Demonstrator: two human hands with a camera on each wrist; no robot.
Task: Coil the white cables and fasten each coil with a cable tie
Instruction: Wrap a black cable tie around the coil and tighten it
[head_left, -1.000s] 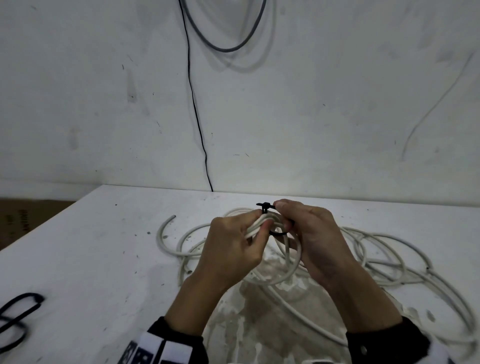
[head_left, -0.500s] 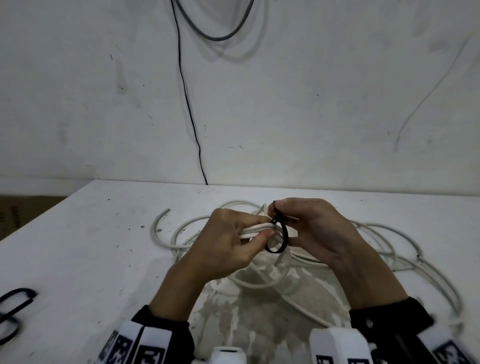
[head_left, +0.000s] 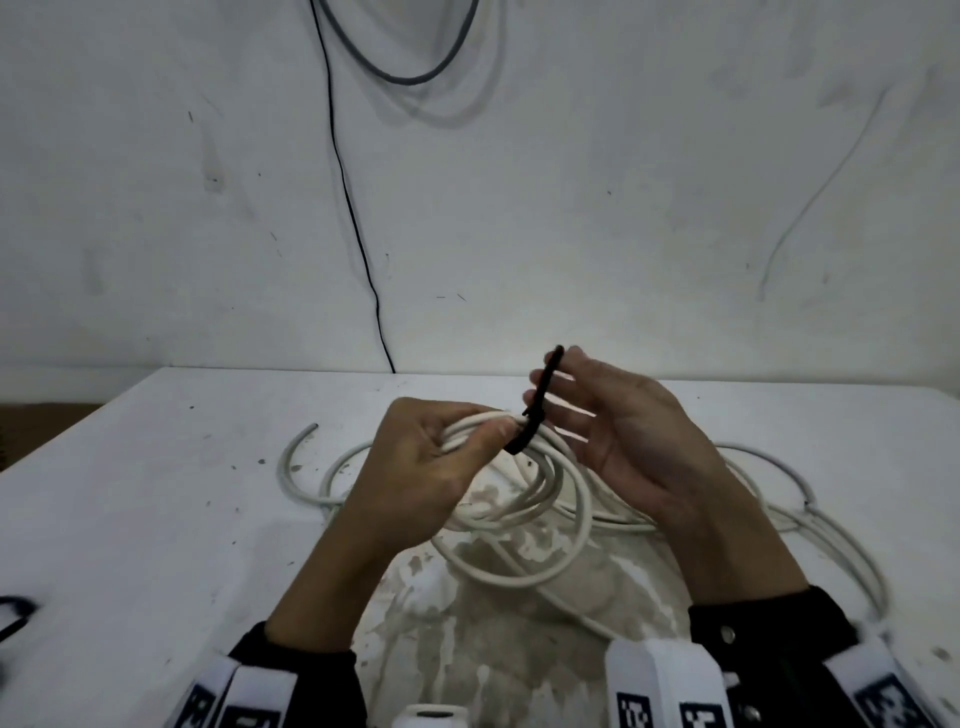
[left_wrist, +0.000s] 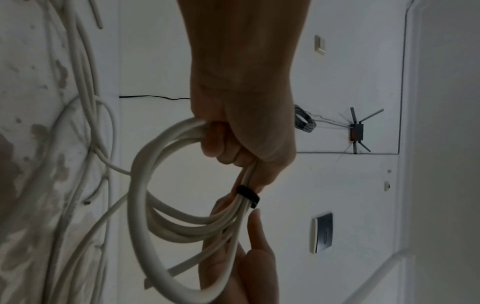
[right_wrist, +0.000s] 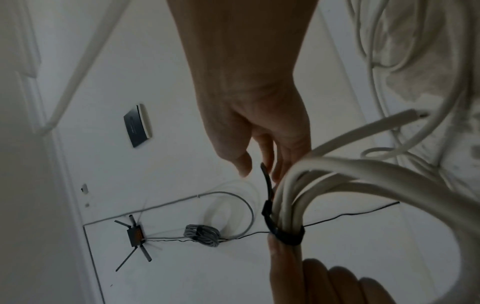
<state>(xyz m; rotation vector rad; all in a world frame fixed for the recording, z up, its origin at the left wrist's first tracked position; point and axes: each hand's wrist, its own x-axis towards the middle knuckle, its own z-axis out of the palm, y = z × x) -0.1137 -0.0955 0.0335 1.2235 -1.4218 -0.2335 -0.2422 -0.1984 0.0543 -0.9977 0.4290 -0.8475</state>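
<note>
My left hand (head_left: 483, 436) grips a coil of white cable (head_left: 566, 499) held up over the white table (head_left: 156, 493). A black cable tie (head_left: 540, 395) is wrapped snugly round the bundle just past my left thumb, and its tail sticks upward. My right hand (head_left: 561, 384) is beside the tail with straight, spread fingers, and the tail lies against them unpinched. In the left wrist view the tie (left_wrist: 246, 194) bands the coil (left_wrist: 140, 205) below my curled left fingers (left_wrist: 226, 152). In the right wrist view the tie (right_wrist: 285, 236) circles the strands (right_wrist: 363, 170) and its tail rises toward my right hand (right_wrist: 257, 164).
Loose white cable (head_left: 779, 467) sprawls over the table behind and right of the coil, with one free end (head_left: 296, 447) at the left. A black tie (head_left: 15, 613) lies at the table's left edge. A thin black wire (head_left: 353, 208) hangs down the wall behind.
The tie was a slack loop that my right hand pinched. Now it sits tight round the coil, the tail points up, and my right fingers have opened. Both hands rose slightly.
</note>
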